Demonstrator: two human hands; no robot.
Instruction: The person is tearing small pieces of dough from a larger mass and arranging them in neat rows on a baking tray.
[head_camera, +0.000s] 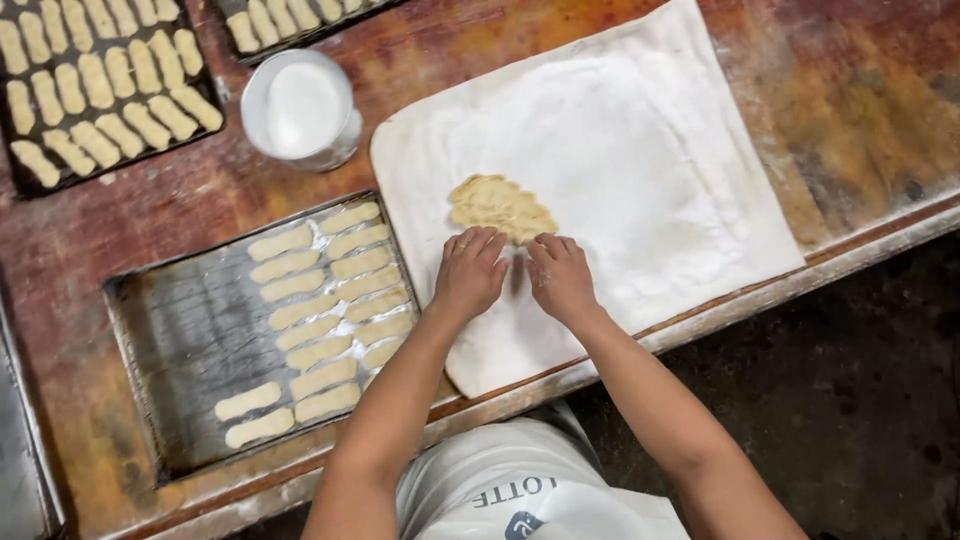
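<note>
At the near edge of the floured cloth (640, 150), the left hand (470, 272) and right hand (560, 277) lie side by side, fingers curled down, gripping nothing that I can see; rolling there wants light, even pressure. Just beyond, touching their fingertips, the dough (498, 207) lies mid-cloth, its long axis slanting from upper left to lower right.

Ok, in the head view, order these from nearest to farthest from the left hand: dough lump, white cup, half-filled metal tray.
1. Dough lump: just beyond the left hand, on the floured cloth.
2. Half-filled metal tray: beside it, to the left.
3. White cup: farther up the table, left of the cloth.
</note>
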